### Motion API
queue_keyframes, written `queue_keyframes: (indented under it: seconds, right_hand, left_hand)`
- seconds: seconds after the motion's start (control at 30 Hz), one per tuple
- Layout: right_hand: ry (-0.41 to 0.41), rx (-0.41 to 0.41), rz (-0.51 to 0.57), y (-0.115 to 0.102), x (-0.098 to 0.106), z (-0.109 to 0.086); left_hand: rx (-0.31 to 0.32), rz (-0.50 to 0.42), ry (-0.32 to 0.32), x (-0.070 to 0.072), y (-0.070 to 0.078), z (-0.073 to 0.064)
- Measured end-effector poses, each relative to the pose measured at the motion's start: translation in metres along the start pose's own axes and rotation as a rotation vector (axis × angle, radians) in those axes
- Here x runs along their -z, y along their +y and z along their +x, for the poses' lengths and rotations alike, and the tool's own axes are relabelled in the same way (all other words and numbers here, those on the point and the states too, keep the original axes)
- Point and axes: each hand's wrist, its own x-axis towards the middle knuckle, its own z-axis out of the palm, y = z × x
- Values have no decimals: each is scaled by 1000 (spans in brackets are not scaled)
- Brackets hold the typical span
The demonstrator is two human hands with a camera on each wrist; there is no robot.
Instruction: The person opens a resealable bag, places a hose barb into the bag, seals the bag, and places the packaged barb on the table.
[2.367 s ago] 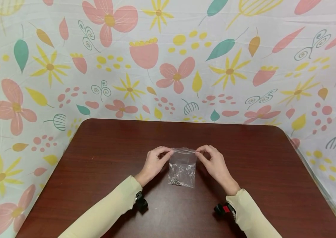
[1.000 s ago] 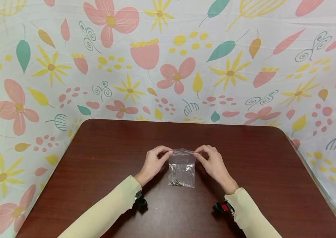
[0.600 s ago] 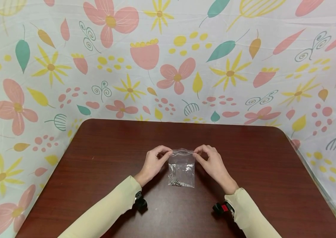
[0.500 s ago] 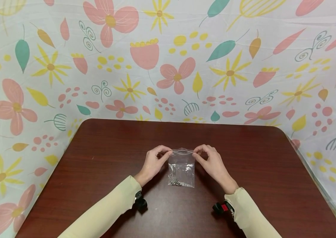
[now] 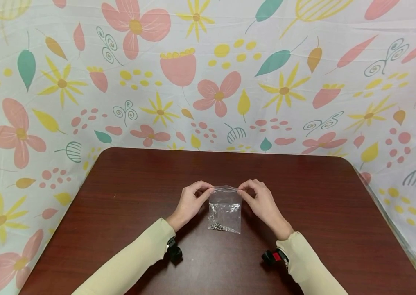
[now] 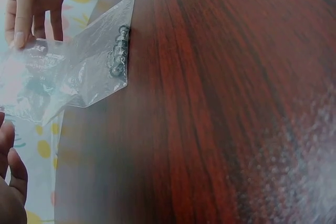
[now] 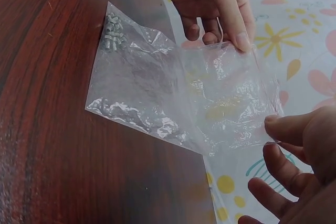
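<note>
A clear zip bag is held up by its top edge over the table, its lower part toward the tabletop. Small silvery metal pieces sit in its lower left corner; in the left wrist view these pieces look like screws or similar hardware. My left hand pinches the bag's top left corner between thumb and finger. At the top right corner, my right hand pinches likewise. The right wrist view shows both thumbs on the plastic. Between the hands the mouth's edges bow slightly apart.
The dark red-brown wooden table has rounded far corners. Behind it and at its sides hangs a white cloth printed with flowers and leaves. A black wrist camera sits below the left cuff, and another camera below the right.
My right hand has shifted slightly left, closer to the left hand. The bag's top edge has slackened and bows more. My left hand stays almost in place, and both keep their pinch.
</note>
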Motion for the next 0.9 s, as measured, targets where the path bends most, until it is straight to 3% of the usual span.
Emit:
queue_keyframes:
  seconds: [0.4,0.9]
  right_hand:
    - [7,33,-15,-2,-2,1]
    - [-17,-16,-3,-5,-6,4]
  left_hand:
    - [5,19,-10,2,0,0]
    - [11,44,-47,2,-1,-1]
